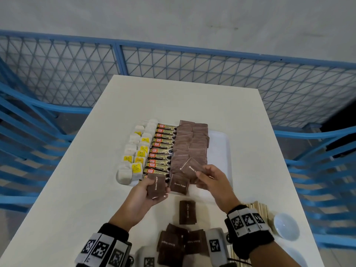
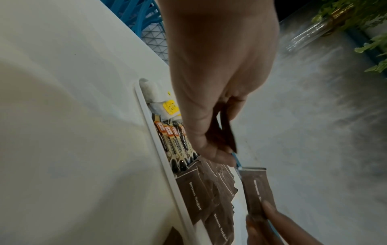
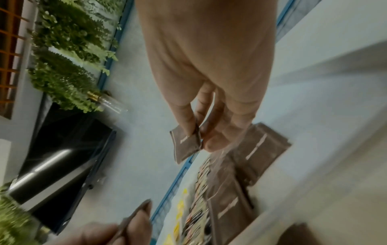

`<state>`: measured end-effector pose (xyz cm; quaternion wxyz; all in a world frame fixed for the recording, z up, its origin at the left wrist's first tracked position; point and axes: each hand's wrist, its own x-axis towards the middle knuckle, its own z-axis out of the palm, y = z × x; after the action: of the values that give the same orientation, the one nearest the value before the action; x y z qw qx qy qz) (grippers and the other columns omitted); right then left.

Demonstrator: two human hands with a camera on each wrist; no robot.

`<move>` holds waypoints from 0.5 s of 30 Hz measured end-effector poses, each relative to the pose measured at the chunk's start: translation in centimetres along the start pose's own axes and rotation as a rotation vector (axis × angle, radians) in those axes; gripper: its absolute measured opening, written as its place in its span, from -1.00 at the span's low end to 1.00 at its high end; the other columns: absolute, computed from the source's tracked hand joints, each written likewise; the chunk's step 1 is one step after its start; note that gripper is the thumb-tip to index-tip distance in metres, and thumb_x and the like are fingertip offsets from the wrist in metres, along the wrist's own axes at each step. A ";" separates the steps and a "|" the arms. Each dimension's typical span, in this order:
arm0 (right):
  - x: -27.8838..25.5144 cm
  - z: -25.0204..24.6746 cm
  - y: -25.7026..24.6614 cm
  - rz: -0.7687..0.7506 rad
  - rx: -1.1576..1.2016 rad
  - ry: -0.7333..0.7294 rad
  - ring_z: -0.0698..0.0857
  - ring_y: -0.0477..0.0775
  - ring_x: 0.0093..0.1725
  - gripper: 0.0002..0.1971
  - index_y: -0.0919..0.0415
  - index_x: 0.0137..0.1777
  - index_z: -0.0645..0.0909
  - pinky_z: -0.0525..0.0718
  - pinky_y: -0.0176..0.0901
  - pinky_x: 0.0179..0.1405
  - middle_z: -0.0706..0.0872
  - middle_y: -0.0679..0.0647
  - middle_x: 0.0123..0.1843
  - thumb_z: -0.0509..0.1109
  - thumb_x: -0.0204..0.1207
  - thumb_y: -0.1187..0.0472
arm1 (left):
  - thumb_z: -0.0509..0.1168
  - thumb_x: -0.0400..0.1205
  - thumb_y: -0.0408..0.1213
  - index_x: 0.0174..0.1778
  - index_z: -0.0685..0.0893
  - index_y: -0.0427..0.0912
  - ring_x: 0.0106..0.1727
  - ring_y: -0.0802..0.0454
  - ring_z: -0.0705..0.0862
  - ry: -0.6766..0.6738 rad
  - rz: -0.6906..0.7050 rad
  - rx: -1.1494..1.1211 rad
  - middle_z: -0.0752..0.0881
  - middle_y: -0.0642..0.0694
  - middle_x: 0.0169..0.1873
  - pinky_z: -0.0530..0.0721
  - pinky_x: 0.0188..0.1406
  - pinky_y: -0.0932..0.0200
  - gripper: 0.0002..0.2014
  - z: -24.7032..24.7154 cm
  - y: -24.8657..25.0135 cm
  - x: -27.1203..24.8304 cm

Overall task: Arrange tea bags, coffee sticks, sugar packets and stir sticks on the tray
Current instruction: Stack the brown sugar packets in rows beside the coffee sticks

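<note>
A white tray (image 1: 221,143) holds tea bags (image 1: 135,155) on its left, a column of coffee sticks (image 1: 163,149) in the middle, and brown sugar packets (image 1: 189,143) on the right. My left hand (image 1: 146,189) holds a small stack of brown sugar packets (image 1: 156,186) over the tray's near edge. My right hand (image 1: 207,177) pinches one brown sugar packet (image 1: 190,168) above the near end of the sugar rows. In the left wrist view the held stack (image 2: 227,132) shows edge-on between my fingers. The right wrist view is blurred; the pinched packet (image 3: 186,145) hangs from my fingertips.
Loose brown sugar packets (image 1: 181,241) and one apart (image 1: 187,211) lie on the white table (image 1: 77,189) near me. Wooden stir sticks (image 1: 259,210) and a small white bowl (image 1: 286,226) sit at the right. Blue mesh fencing (image 1: 173,60) surrounds the table.
</note>
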<state>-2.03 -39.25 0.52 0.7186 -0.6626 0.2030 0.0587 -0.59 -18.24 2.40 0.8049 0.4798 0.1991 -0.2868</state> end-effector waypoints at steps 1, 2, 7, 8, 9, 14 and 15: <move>0.2 -0.5 0.1 0.003 -0.010 0.032 0.66 0.01 -0.25 -0.94 0.27 -0.03 0.60 0.69 -0.27 -0.28 0.69 0.08 -0.18 0.35 0.54 0.38 | -0.04 0.71 -0.43 0.08 0.59 -0.30 -0.10 -0.26 0.72 0.000 0.007 0.035 0.73 -0.36 -0.12 0.74 -0.16 0.01 -0.73 0.0 0.0 0.2; 0.4 -1.0 0.2 0.002 -0.027 0.060 0.65 0.01 -0.23 -0.94 0.24 -0.03 0.62 0.69 -0.26 -0.26 0.69 0.07 -0.18 0.35 0.55 0.36 | -0.04 0.70 -0.45 0.10 0.59 -0.29 -0.10 -0.22 0.74 0.001 0.014 0.078 0.73 -0.35 -0.10 0.74 -0.18 0.05 -0.72 -0.1 -0.1 0.3; 1.0 -3.0 0.9 0.001 -0.126 0.144 0.66 -0.01 -0.15 -0.92 0.23 -0.01 0.66 0.67 -0.24 -0.18 0.72 0.08 -0.13 0.36 0.55 0.32 | 0.03 0.70 -0.53 0.09 0.63 -0.26 -0.15 -0.07 0.78 -0.008 0.058 0.308 0.78 -0.25 -0.13 0.72 -0.12 0.13 -0.72 -0.1 -0.2 1.2; 1.1 -3.3 0.9 -0.004 -0.153 0.151 0.66 -0.01 -0.14 -0.92 0.22 -0.02 0.67 0.67 -0.22 -0.15 0.73 0.06 -0.14 0.36 0.55 0.32 | 0.07 0.69 -0.53 0.08 0.65 -0.24 -0.15 -0.06 0.77 -0.010 0.090 0.385 0.78 -0.22 -0.14 0.73 -0.14 0.16 -0.74 0.0 -0.3 1.4; 1.2 -3.6 1.1 -0.010 -0.187 0.158 0.67 -0.01 -0.14 -0.92 0.19 -0.03 0.67 0.66 -0.21 -0.14 0.74 0.05 -0.15 0.37 0.54 0.32 | 0.12 0.67 -0.53 0.04 0.66 -0.20 -0.15 -0.07 0.76 -0.005 0.140 0.498 0.77 -0.20 -0.14 0.73 -0.15 0.20 -0.75 0.0 -0.4 1.6; 1.6 -3.9 1.7 -0.033 -0.408 0.178 0.65 -0.07 -0.25 -0.94 0.16 -0.10 0.66 0.53 -0.47 -0.28 0.76 0.05 -0.21 0.46 0.46 0.29 | 0.37 0.55 -0.43 0.06 0.71 -0.13 -0.08 0.17 0.69 0.026 0.467 1.201 0.74 0.07 -0.12 0.52 -0.16 0.57 -0.79 0.7 -1.0 3.0; 1.6 -3.8 1.8 -0.033 -0.443 0.180 0.65 -0.09 -0.26 -0.93 0.16 -0.12 0.65 0.52 -0.54 -0.32 0.76 0.06 -0.20 0.48 0.45 0.29 | 0.38 0.55 -0.42 0.07 0.71 -0.13 -0.07 0.22 0.65 0.002 0.494 1.265 0.72 0.09 -0.12 0.50 -0.16 0.60 -0.80 0.9 -1.2 3.3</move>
<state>-1.99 -43.05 -1.91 0.5356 -0.8098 0.2375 0.0308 1.17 -20.39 0.08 0.4109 0.8901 -0.1218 -0.1553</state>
